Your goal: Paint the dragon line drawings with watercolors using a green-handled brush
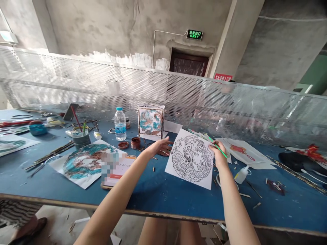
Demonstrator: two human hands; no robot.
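My right hand point(219, 153) is closed on the upper right edge of a white paper sheet point(190, 160) printed with a black line dragon in a circle. The same hand also grips a thin green stick point(220, 149), like a brush or pen; its tip is hard to make out. Fingers stretched and slightly apart, my left hand point(161, 148) is just left of the sheet and holds nothing. Behind it stands a square frame point(151, 121) with a painted teal and brown dragon. An open jar of brown paint point(135, 143) sits near my left wrist, its lid point(123, 145) beside it.
Left on the blue table point(158, 200) lie a painted dragon sheet point(76, 170) and a phone point(120, 175). A water bottle point(120, 124) and a grey cup point(81, 137) with brushes stand behind. A squeeze bottle point(241, 175) is at right. Perforated metal screens point(178, 92) line the back.
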